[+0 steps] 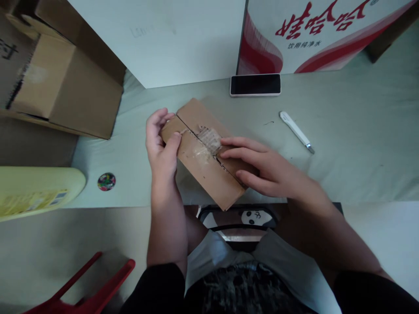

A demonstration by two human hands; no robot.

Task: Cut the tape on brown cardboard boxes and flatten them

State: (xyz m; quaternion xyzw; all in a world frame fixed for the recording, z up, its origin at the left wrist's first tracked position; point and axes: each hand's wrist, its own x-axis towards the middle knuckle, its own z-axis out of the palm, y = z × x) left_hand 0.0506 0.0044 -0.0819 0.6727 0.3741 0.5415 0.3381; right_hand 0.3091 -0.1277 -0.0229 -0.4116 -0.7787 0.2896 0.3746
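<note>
A small brown cardboard box [196,168] is tilted above the near edge of the table, a slit seam running along its top face. Torn paper and a shiny strip of tape cling to the middle of that seam. My left hand [163,139] grips the box's left end, thumb on top and fingers round the far side. Across the right part of the top lies my right hand [258,165], its fingers spread and touching the flap near the torn label. To the right, a white utility knife [296,131] rests on the table.
A phone [255,85] lies before a white-and-red carton [314,35]. Larger open cardboard boxes [81,91] stand at left. A yellow bottle [39,189] and a round colourful disc [106,181] are nearer. Below left is a red stool [94,288].
</note>
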